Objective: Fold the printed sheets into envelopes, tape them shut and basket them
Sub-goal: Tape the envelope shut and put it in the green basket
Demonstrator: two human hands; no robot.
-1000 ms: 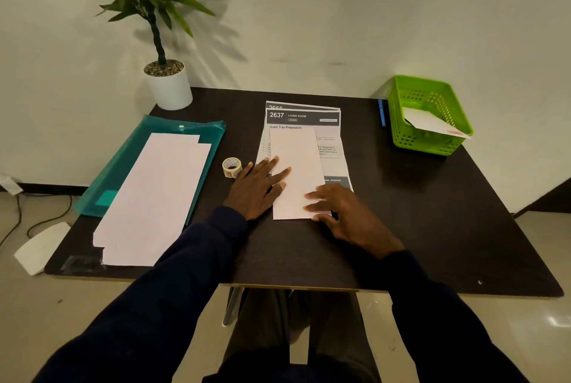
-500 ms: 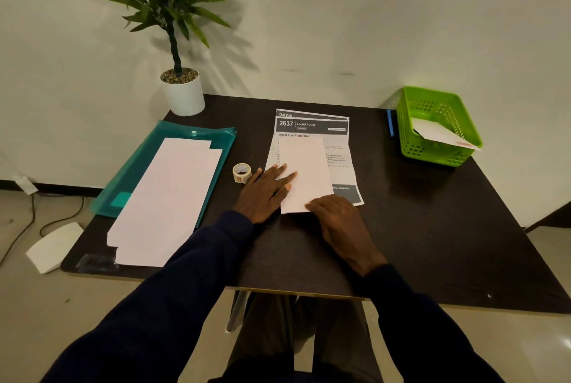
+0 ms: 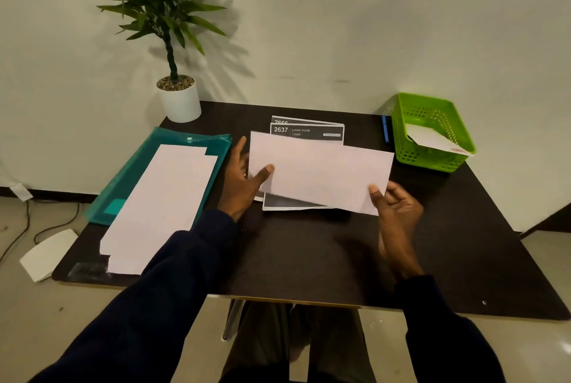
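Note:
A folded white sheet [image 3: 321, 172] is held up above the table, lying crosswise. My left hand [image 3: 244, 178] holds its left end, thumb on the front. My right hand [image 3: 395, 212] pinches its lower right corner with the thumb on top. Beneath it lie printed sheets [image 3: 309, 132], the top one headed "2637 LIVING ROOM". The green basket [image 3: 401, 141] stands at the back right with one white envelope [image 3: 432, 138] inside. The tape roll is hidden behind my left hand.
A stack of white paper [image 3: 160, 206] lies on a teal folder [image 3: 173, 141] at the left. A potted plant [image 3: 179, 101] stands at the back left corner. A blue pen [image 3: 385, 132] lies beside the basket. The dark table [image 3: 309, 259] shows bare in front.
The folded sheet lay lengthwise on the printed stack under both flat hands. Now both hands have lifted it and turned it crosswise. The camera has tilted up slightly.

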